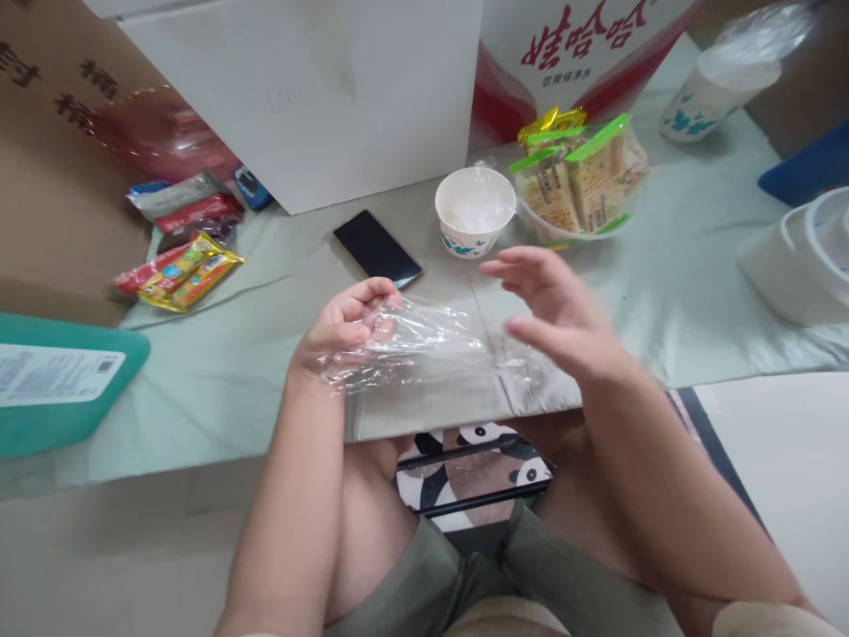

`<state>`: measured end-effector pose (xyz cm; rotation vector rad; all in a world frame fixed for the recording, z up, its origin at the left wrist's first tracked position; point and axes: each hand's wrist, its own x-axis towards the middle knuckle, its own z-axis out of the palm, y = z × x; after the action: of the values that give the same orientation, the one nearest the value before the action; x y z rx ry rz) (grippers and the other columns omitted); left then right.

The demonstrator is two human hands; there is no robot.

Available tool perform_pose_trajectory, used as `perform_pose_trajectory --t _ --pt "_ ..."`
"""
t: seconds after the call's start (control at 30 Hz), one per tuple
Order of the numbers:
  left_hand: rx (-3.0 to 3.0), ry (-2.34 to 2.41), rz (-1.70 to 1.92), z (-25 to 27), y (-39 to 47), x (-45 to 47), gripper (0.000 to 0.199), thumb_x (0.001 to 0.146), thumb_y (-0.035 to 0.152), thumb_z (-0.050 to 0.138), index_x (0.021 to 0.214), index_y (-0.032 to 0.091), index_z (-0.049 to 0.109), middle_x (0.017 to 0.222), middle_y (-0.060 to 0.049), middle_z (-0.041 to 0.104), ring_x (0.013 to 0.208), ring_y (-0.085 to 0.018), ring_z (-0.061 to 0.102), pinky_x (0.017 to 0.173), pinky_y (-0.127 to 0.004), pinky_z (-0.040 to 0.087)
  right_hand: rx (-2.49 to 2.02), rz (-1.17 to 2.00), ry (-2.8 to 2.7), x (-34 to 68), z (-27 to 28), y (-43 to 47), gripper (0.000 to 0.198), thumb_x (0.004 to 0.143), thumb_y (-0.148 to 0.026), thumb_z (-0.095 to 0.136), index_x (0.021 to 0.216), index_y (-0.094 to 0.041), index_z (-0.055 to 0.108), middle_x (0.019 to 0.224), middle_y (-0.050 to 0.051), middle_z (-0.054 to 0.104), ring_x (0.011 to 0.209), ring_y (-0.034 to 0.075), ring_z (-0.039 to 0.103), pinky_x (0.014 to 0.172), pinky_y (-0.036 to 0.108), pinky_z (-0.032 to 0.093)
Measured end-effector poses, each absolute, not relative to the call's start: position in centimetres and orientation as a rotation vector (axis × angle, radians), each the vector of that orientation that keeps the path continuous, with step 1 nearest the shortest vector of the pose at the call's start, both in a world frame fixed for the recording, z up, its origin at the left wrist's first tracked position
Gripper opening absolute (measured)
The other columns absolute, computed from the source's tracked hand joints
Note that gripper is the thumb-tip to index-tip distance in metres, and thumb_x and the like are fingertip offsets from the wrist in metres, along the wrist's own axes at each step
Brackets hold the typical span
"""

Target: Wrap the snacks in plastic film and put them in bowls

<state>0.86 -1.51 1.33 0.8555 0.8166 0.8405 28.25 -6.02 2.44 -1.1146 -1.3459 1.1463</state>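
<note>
My left hand is closed on a thin, clear plastic film, which stretches out to the right above the table's front edge. Whether it is a bag or a loose sheet I cannot tell. My right hand is at the film's far end, thumb and fingers spread apart, and does not appear to grip it. Just beyond the hands stands a white paper cup with blue-green leaf marks and clear plastic inside. A black phone lies flat left of the cup.
A bowl of wrapped crackers stands behind my right hand. Snack packets lie at the left, near a green container. A white box stands at the back. On the right are leaf-marked cups and a white tub.
</note>
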Motion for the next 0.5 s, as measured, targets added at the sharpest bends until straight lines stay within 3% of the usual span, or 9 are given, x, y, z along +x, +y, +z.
perform_pose_trajectory --t 0.03,0.1,0.17,0.23,0.33,0.43,0.5 --pt "0.868 0.802 0.804 1.3 -1.5 1.1 0.048 0.047 0.025 0.08 0.094 0.021 0.07 0.087 -0.005 0.064 0.045 -0.003 0.034 0.034 -0.022 0.015 -1.163 1.155 -1.479 27.8 2.7 -6.1 0.053 0.069 -0.036 0.085 0.118 -0.028 0.065 0.126 0.006 0.071 0.12 0.024 0.064 0.1 0.039 0.05" --pt "0.888 0.762 0.743 1.2 -1.5 1.3 0.05 0.048 0.025 0.082 0.096 0.02 0.069 0.089 -0.006 0.066 0.044 -0.003 0.037 0.036 -0.021 0.021 -1.262 1.206 -1.66 27.2 2.7 -6.0 0.05 0.07 -0.033 0.084 0.116 -0.025 0.067 0.114 0.006 0.075 0.098 0.022 0.068 0.086 0.036 0.052" --pt "0.879 0.731 0.719 1.3 -1.6 1.4 0.056 0.046 0.025 0.085 0.1 0.02 0.069 0.09 -0.006 0.067 0.045 -0.004 0.041 0.039 -0.021 0.028 -1.277 1.357 -1.722 27.0 2.3 -5.9 0.032 0.076 -0.032 0.078 0.105 -0.021 0.071 0.088 0.002 0.074 0.071 0.015 0.062 0.067 0.029 0.048" --pt "0.824 0.716 0.747 1.6 -1.6 1.4 0.065 0.044 0.03 0.088 0.106 0.021 0.069 0.092 -0.007 0.069 0.051 -0.008 0.051 0.045 -0.022 0.04 -1.182 1.523 -1.645 27.2 2.0 -5.8 0.017 0.082 -0.034 0.071 0.09 -0.019 0.072 0.07 -0.001 0.066 0.059 0.01 0.052 0.056 0.025 0.04" --pt "0.739 0.757 0.858 1.7 -1.5 2.2 0.076 0.049 0.054 0.086 0.116 0.024 0.067 0.109 -0.011 0.071 0.08 -0.02 0.069 0.066 -0.031 0.057 -1.073 1.581 -1.3 27.5 1.6 -5.9 0.023 0.084 -0.041 0.07 0.08 -0.02 0.064 0.066 -0.003 0.062 0.051 0.007 0.045 0.049 0.023 0.034" --pt "0.725 0.767 0.879 1.1 -1.5 3.9 0.089 0.056 0.081 0.074 0.121 0.022 0.065 0.13 -0.016 0.068 0.114 -0.031 0.069 0.085 -0.04 0.06 -1.145 1.485 -1.035 27.1 1.0 -5.8 0.025 0.082 -0.043 0.072 0.081 -0.021 0.059 0.064 -0.004 0.062 0.048 0.007 0.046 0.045 0.022 0.035" --pt "0.737 0.715 0.784 0.4 -1.6 5.0 0.101 0.051 0.089 0.072 0.123 0.019 0.065 0.134 -0.019 0.066 0.123 -0.036 0.066 0.09 -0.043 0.06 -1.227 1.422 -0.98 26.4 0.4 -5.7 0.022 0.08 -0.041 0.07 0.082 -0.022 0.059 0.062 -0.004 0.061 0.05 0.009 0.051 0.047 0.023 0.041"
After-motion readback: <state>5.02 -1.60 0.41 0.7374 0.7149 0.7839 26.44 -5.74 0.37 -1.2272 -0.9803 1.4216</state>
